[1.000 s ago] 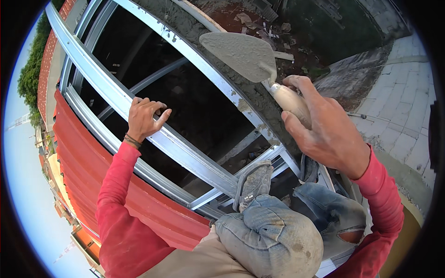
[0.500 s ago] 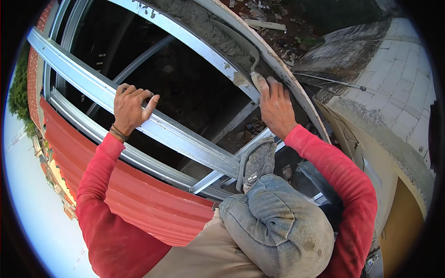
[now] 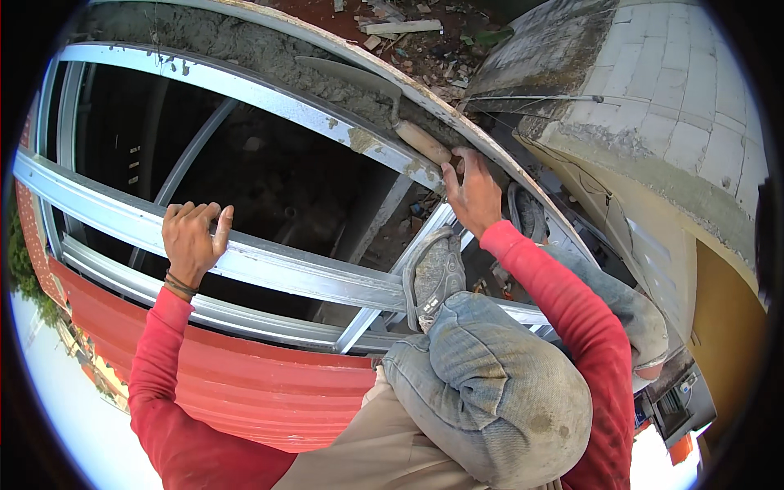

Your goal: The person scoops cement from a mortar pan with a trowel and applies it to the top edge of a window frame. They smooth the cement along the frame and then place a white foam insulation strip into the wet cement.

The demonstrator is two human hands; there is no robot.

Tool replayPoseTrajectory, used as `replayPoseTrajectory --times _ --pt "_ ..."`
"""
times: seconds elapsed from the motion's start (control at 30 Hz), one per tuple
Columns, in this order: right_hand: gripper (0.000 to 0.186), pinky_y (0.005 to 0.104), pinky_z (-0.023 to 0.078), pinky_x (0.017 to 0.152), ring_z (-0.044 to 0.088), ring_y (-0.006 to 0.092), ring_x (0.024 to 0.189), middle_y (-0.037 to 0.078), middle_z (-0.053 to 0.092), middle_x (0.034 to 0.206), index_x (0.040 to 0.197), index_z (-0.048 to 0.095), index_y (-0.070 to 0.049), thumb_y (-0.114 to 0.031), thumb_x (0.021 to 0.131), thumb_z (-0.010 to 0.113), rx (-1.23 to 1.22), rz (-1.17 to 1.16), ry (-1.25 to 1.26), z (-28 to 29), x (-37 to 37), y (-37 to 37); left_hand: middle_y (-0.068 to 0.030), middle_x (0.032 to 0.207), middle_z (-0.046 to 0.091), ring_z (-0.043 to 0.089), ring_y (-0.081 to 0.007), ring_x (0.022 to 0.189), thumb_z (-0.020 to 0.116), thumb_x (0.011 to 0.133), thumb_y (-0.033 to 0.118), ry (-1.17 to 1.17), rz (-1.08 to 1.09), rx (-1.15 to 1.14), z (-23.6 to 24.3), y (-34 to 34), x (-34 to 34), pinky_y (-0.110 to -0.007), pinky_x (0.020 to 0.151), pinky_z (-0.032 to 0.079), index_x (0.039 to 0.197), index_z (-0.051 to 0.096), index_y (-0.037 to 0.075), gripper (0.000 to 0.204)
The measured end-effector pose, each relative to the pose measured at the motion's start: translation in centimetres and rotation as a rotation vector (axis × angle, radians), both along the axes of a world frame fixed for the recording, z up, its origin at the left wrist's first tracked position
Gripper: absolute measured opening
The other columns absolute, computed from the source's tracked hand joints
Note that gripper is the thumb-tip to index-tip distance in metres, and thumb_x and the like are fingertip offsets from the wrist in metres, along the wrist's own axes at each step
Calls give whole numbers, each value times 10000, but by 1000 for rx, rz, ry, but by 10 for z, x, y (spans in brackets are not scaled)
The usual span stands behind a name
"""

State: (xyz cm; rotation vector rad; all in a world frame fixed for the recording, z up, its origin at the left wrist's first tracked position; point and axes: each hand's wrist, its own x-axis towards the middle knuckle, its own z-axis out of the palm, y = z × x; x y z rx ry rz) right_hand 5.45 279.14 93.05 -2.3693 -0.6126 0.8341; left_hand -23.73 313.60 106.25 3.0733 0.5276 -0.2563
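My left hand (image 3: 193, 238) is closed round a long silver metal beam (image 3: 278, 260), fingers over its far edge and thumb along the near side. A trowel lies in the wet grey mortar (image 3: 269, 53) of the curved channel, its blade (image 3: 351, 75) partly sunk and its wooden handle (image 3: 422, 143) pointing to me. My right hand (image 3: 475, 192) is at the butt of that handle, thumb and index finger apart and slightly bent. The whole handle shows outside the fingers; whether they touch its end is unclear.
Between the beams gapes a dark opening (image 3: 269, 180) with rubble far below. A curved pale wall rim (image 3: 384, 61) borders the channel. Red corrugated roofing (image 3: 220, 367) lies at the near left. My shoe (image 3: 434, 273) rests on the metal frame; a second shoe (image 3: 529, 214) shows to the right.
My right hand has slid back off the trowel handle, which now shows in full. My view has turned, and a second shoe and leg have come into sight. My left hand keeps the beam.
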Motion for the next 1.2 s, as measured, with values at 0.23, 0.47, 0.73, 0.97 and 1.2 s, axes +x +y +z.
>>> replayPoseTrajectory --times 0.23,0.47,0.73,0.97,1.2 --pt "586 560 534 958 682 480 1101 244 683 1198 1347 618 -126 -539 940 699 -172 -126 0 -15 -7 36 -54 615 632 553 -207 586 660 1018 368 -41 -4 17 -5 1 -4 -381 735 419 792 762 62 394" --pt "512 559 569 827 725 464 922 191 769 934 1340 670 -186 -516 950 714 -90 22 -110 2 -10 68 -54 646 685 560 -186 574 689 1000 369 -70 -20 37 -9 3 -10 -371 723 417 790 773 47 394" --pt "328 570 576 736 734 449 807 218 746 854 1165 628 -61 -340 993 646 -29 243 -258 -4 0 92 -40 636 679 553 -178 569 699 996 371 -66 -3 30 -6 5 -10 -360 723 417 791 776 51 388" --pt "397 532 570 578 704 437 627 231 702 703 1208 527 -14 -312 983 663 -99 492 -316 53 16 49 -41 631 674 554 -178 570 692 1000 373 -78 -6 25 -11 3 -9 -359 724 415 790 772 54 390" --pt "397 544 570 574 703 450 618 250 693 684 1197 511 2 -305 989 655 -224 694 -295 55 40 6 -38 630 675 555 -181 567 693 999 370 -46 13 8 -8 4 -13 -363 722 417 787 769 55 388"
